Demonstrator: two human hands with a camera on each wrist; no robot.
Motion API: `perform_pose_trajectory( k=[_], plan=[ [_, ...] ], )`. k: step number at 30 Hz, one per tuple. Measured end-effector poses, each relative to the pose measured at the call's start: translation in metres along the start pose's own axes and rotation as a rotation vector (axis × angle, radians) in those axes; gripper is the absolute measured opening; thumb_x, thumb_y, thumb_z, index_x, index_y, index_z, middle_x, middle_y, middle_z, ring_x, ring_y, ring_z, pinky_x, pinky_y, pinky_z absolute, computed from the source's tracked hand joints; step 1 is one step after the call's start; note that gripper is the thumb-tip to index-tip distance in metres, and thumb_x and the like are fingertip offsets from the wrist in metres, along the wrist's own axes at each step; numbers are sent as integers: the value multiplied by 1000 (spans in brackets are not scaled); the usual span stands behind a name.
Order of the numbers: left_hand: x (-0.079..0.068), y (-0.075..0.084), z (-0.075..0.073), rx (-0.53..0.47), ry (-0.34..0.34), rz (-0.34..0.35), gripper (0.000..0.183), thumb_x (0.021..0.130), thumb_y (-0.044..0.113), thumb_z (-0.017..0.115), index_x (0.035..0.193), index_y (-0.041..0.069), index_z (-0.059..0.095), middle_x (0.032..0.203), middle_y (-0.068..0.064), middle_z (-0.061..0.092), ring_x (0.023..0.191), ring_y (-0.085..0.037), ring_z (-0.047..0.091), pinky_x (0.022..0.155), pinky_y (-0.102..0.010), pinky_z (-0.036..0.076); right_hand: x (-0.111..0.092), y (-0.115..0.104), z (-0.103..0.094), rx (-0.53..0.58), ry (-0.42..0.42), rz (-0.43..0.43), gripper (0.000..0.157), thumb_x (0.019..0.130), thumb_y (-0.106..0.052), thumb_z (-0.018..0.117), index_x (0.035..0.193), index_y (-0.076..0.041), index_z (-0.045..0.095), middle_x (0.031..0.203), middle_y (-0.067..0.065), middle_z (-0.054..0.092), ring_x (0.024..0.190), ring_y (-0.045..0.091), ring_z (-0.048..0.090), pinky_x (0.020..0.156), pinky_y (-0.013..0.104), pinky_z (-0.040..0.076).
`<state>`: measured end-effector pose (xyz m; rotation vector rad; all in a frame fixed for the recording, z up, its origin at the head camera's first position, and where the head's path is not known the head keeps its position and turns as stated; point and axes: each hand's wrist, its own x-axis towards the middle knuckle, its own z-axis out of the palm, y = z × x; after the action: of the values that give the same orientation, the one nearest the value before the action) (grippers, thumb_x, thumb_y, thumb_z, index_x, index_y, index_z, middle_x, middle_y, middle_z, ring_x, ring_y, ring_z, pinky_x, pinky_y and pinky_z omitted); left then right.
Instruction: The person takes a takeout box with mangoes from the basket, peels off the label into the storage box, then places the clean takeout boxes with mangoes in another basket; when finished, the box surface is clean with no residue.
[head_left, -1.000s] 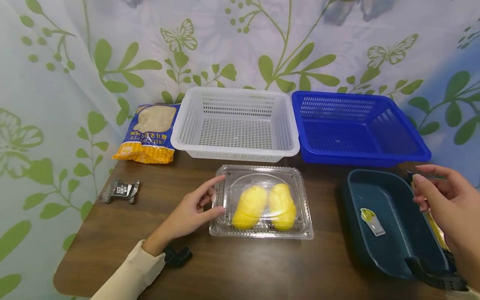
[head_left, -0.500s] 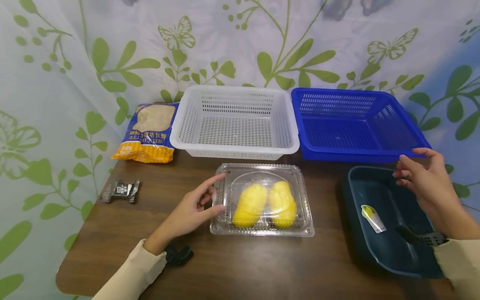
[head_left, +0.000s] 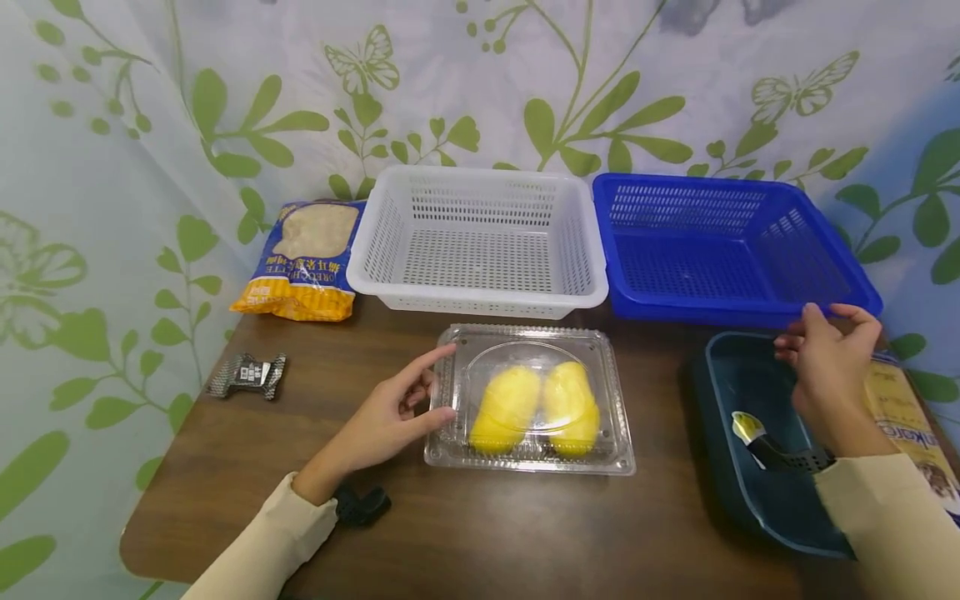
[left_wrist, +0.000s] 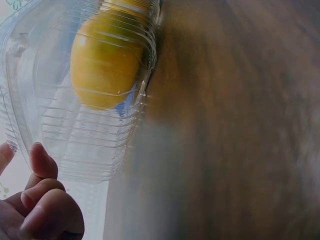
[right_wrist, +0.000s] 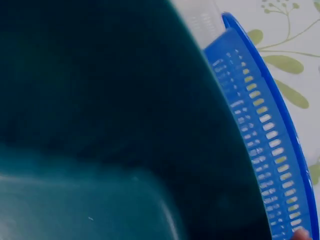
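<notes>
A clear plastic clamshell box point(head_left: 529, 462) holding two yellow mangoes point(head_left: 506, 408) stands on the table. My left hand point(head_left: 386, 421) is at its left edge. Index fingertip and thumb touch the rim, with the other fingers bent under; in the left wrist view the fingers point(left_wrist: 44, 162) lie right at the ridged side. My right hand point(head_left: 832, 375) hovers over the far right part of a dark teal bin point(head_left: 723, 475), fingers loosely curled, nothing visible in them. Inside the bin lies a small yellow-and-white card point(head_left: 746, 427), partly covered by the black wrist mount.
A white basket point(head_left: 480, 304) and a blue basket point(head_left: 697, 308) stand side by side at the back. Left of them lies a blue-and-orange pasta bag point(head_left: 303, 262), and nearer, a small black wrapped snack point(head_left: 247, 377). A tan package point(head_left: 911, 417) lies right of the bin.
My right hand has moved left from beyond the bin's right side to above its far right corner, uncovering the tan package. My left hand and the clamshell box stay put.
</notes>
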<state>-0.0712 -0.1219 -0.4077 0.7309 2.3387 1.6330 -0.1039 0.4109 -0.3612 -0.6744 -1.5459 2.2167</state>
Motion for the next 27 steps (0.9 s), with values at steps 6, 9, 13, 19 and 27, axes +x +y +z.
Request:
perform_pose_trajectory(
  k=[6, 9, 13, 19, 27],
  plan=[
    [-2, 2, 2, -28, -11, -20, 69, 96, 22, 75, 157, 26, 41, 95, -7, 50, 73, -21, 47, 59, -24, 41, 2, 1, -8, 46, 42, 3, 41, 99, -11, 68, 119, -23, 34, 80, 7, 65, 48, 20, 56, 42, 27, 47],
    [-2, 3, 2, -82, -13, -37, 70, 96, 20, 74, 157, 25, 40, 98, -7, 50, 70, -17, 48, 53, -23, 44, 4, 2, -7, 76, 37, 8, 45, 96, -9, 71, 119, -22, 35, 80, 8, 67, 48, 21, 57, 42, 27, 47],
    [-1, 5, 2, -155, -15, -40, 71, 96, 16, 74, 158, 25, 39, 100, -11, 50, 65, -14, 48, 49, -25, 47, 8, 1, -4, 133, 18, 10, 47, 95, -6, 71, 119, -22, 34, 83, 8, 68, 48, 22, 57, 44, 28, 48],
    [-3, 12, 2, -182, 14, -37, 73, 94, 10, 76, 156, 26, 41, 100, -12, 55, 59, -15, 55, 55, -29, 52, 9, -1, -5, 223, -22, 13, 46, 96, 1, 66, 117, -19, 31, 81, 11, 69, 47, 23, 55, 44, 28, 45],
    [-7, 34, -1, -182, 39, -61, 74, 91, 7, 77, 152, 33, 44, 111, -14, 50, 60, -14, 55, 49, -33, 55, 8, 1, -8, 199, -14, -1, 44, 97, 1, 66, 118, -19, 32, 83, 10, 70, 49, 21, 54, 45, 28, 44]
  ],
)
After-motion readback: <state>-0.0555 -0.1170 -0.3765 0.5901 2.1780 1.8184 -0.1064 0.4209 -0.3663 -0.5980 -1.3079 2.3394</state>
